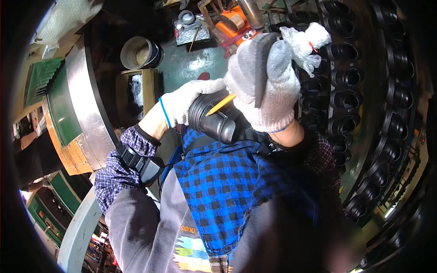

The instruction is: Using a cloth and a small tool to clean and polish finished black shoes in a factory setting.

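A black leather shoe (217, 123) is held in front of my chest, with its ribbed collar toward my left. My left hand (189, 98), in a white knit glove with a blue cuff edge, is closed round the shoe's collar side. My right hand (266, 86), in a greyish-white glove with a dark band across it, is closed on a pointed orange-yellow stick (221, 105). The stick's tip lies over the shoe's upper. Beyond my right fingers shows a crumpled white plastic wrap (311, 43) tied with red; whether it joins the stick is hidden.
Rows of black shoes (346, 77) stand on racks to the right. A white bucket (136, 53), a small work stand (190, 32) and an orange object (231, 22) are ahead. A metal-edged green bench (82, 91) runs along the left, beside a wooden box (146, 93).
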A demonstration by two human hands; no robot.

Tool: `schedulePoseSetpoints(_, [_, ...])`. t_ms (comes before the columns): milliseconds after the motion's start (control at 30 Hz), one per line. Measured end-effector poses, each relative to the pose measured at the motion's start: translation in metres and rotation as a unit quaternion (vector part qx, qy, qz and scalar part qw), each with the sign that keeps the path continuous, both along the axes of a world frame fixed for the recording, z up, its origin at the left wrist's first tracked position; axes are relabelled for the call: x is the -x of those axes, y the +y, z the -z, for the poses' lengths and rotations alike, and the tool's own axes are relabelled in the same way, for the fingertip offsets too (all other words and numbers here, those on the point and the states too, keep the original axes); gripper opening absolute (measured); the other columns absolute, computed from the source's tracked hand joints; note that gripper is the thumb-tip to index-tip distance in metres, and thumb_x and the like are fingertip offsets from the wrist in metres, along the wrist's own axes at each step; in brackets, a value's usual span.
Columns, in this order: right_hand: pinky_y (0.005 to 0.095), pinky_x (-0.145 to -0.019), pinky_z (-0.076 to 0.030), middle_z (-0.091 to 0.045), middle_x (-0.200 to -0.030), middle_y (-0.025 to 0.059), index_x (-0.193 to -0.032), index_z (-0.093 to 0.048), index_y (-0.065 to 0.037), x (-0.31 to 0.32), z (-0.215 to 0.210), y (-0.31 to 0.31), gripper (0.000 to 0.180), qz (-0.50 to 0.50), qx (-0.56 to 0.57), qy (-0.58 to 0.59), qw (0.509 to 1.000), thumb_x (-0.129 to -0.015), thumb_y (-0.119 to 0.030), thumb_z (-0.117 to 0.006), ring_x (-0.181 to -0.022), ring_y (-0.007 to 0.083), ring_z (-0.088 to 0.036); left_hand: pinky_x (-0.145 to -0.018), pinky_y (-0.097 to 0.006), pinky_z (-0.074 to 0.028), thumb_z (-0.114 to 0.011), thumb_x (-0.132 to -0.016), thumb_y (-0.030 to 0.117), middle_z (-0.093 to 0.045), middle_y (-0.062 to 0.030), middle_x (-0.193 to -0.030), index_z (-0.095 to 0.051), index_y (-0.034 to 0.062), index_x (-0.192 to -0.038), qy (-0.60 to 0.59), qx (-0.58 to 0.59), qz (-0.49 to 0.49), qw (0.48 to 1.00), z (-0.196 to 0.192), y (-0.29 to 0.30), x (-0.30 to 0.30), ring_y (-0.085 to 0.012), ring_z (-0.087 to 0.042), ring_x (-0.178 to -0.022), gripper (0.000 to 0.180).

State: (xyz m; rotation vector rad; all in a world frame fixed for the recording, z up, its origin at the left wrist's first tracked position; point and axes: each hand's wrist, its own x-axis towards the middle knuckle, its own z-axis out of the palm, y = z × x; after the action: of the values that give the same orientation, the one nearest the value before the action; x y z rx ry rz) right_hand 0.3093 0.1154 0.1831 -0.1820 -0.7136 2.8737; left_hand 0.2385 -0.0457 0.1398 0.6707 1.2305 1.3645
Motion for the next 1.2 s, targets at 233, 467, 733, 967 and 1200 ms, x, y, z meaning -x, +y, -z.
schedulePoseSetpoints(233, [0.0291,-0.058,-0.044,-0.057,-0.082,0.0054,-0.102,-0.053,-0.006,-0.001,0.022,-0.014,0.031,-0.040,0.054,-0.035,0.997,-0.089,-0.034,-0.056,-0.068,0.0184,-0.054,-0.089,-0.026,-0.045,-0.046,-0.092,0.016,-0.059,-0.0074,-0.113,-0.054,-0.0017,-0.115,0.041,0.068,-0.039,0.996,-0.014,-0.005,-0.004,-0.0127,-0.057,-0.098,0.031])
schedulePoseSetpoints(467, [0.0248,-0.043,-0.036,-0.056,-0.071,0.0036,-0.094,-0.057,-0.008,0.017,0.042,0.011,0.027,0.044,-0.004,-0.075,0.996,-0.091,-0.035,-0.051,-0.055,0.0139,-0.051,-0.075,-0.033,-0.054,-0.060,-0.086,0.021,-0.065,-0.0152,-0.094,-0.058,-0.0038,-0.106,-0.479,0.167,-0.173,0.844,0.015,-0.006,-0.003,-0.0203,-0.065,-0.081,0.032])
schedulePoseSetpoints(733, [0.0310,-0.052,-0.033,-0.042,-0.070,0.0025,-0.082,-0.050,-0.010,0.024,-0.003,0.019,0.041,0.015,-0.065,0.078,0.995,-0.088,-0.051,-0.048,-0.060,0.0163,-0.040,-0.078,-0.039,-0.054,-0.051,-0.091,0.028,-0.063,-0.0197,-0.100,-0.051,-0.0029,-0.116,-0.640,0.086,-0.189,0.740,0.028,-0.010,-0.005,-0.0263,-0.065,-0.085,0.039])
schedulePoseSetpoints(967, [0.0348,-0.044,-0.038,-0.049,-0.068,0.0090,-0.081,-0.053,-0.006,0.036,-0.011,0.016,0.051,-0.101,-0.120,0.274,0.949,-0.086,-0.056,-0.045,-0.051,0.0225,-0.046,-0.093,-0.050,-0.043,-0.038,-0.094,0.044,-0.052,-0.0177,-0.122,-0.044,0.0032,-0.127,-0.661,-0.115,-0.201,0.714,0.036,-0.005,-0.021,-0.0333,-0.053,-0.108,0.053])
schedulePoseSetpoints(1200, [0.0415,-0.056,-0.048,-0.059,-0.078,0.0128,-0.095,-0.061,-0.004,0.027,-0.008,0.004,0.054,-0.222,-0.107,0.234,0.941,-0.087,-0.055,-0.044,-0.062,0.0269,-0.055,-0.094,-0.038,-0.044,-0.038,-0.096,0.037,-0.055,-0.0148,-0.118,-0.046,0.0037,-0.124,-0.574,-0.143,-0.308,0.745,0.035,-0.007,-0.025,-0.0245,-0.055,-0.106,0.044])
